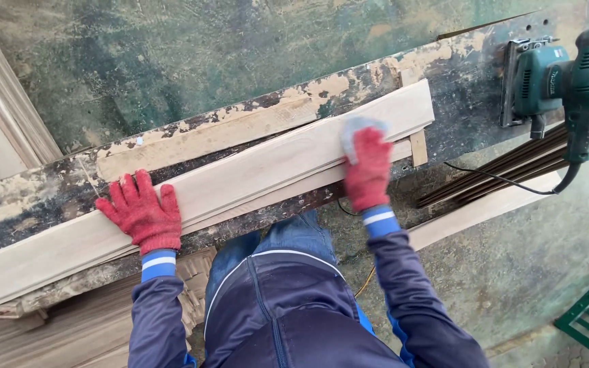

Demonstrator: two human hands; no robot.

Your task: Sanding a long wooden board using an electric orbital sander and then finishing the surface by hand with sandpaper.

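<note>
Both hands wear red knitted cloth gloves. Under the left hand [141, 215] lies a pale, smooth, matt wooden board [240, 180]; the right hand's fingers [369, 146] press a greyish sanding pad [357, 129]. Beneath, the desk [35, 197] is rough wood with flaking paint. Right of the fingers, the sander [560, 75] is matt green plastic.

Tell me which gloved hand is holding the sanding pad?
The right hand. It presses a small grey pad onto the pale wooden board, while the left hand lies flat and empty on the board.
</note>
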